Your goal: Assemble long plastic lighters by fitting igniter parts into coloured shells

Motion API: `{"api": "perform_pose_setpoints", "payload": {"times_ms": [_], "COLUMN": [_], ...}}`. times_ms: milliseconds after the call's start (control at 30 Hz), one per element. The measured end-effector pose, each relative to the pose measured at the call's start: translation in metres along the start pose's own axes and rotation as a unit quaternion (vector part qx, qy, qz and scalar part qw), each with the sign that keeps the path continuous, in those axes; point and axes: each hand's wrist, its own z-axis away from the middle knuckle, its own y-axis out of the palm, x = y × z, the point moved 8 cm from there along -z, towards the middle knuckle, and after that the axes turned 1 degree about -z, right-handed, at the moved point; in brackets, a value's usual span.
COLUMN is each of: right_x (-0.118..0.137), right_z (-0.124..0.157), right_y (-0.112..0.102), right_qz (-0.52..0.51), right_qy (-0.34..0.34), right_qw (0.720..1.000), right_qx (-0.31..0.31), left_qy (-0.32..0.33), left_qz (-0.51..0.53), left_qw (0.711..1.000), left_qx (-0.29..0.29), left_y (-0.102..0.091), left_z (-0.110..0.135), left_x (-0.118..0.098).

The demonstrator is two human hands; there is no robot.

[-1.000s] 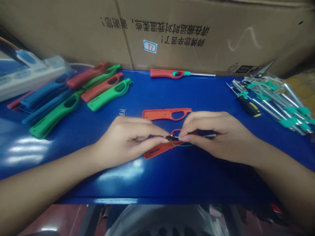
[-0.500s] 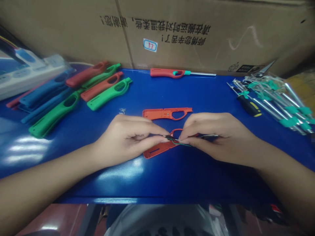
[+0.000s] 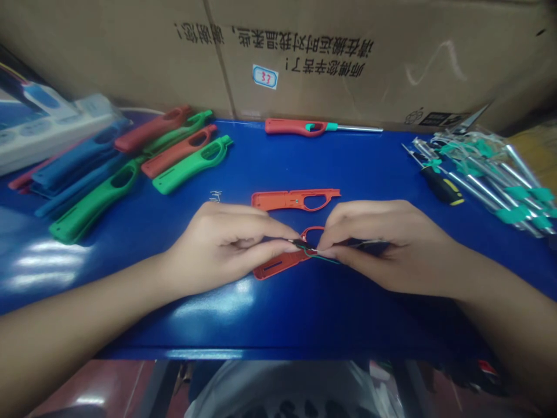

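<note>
My left hand (image 3: pixel 224 244) and my right hand (image 3: pixel 378 241) meet over the middle of the blue table (image 3: pixel 278 313). Both pinch a small black part with thin wires (image 3: pixel 311 251), one green, between thumb and fingertips. A metal tube (image 3: pixel 369 242) runs under my right fingers. Beneath the hands lies an orange lighter shell half (image 3: pixel 278 267), partly hidden. A second orange shell half (image 3: pixel 296 200) lies just behind them, untouched.
Green, red and blue lighter handles (image 3: pixel 130 168) are heaped at the left. A finished red lighter (image 3: pixel 313 127) lies at the back by cardboard boxes (image 3: pixel 304 52). Metal tubes with teal tips (image 3: pixel 491 174) and a screwdriver (image 3: pixel 439 184) sit at the right. A white power strip (image 3: pixel 39 133) is far left.
Both hands stay nearly still over the orange shell; my right fingertips have shifted slightly along the wires.
</note>
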Motion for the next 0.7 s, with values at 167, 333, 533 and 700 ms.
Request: {"api": "perform_pose_setpoints", "payload": {"times_ms": [167, 333, 533, 700], "right_x": [-0.0012, -0.0011, 0.0005, 0.0008], "right_z": [0.0012, 0.0013, -0.0002, -0.0002], "right_y": [-0.0016, -0.0015, -0.0017, -0.0017], "right_qz": [0.006, 0.013, 0.019, 0.023], "right_qy": [0.014, 0.009, 0.001, -0.007], "right_qw": [1.0, 1.0, 1.0, 1.0], "right_qx": [-0.004, -0.007, -0.011, -0.008], "left_qy": [-0.001, -0.002, -0.007, -0.008], "left_qz": [-0.004, -0.005, -0.004, -0.005], "left_qw": [1.0, 1.0, 1.0, 1.0], "left_qx": [0.002, -0.001, -0.005, -0.004], "left_y": [-0.0005, -0.0014, -0.002, -0.0001], "left_z": [0.0002, 0.0003, 0.0007, -0.0002], "left_x": [-0.0006, -0.0011, -0.0007, -0.0007]}}
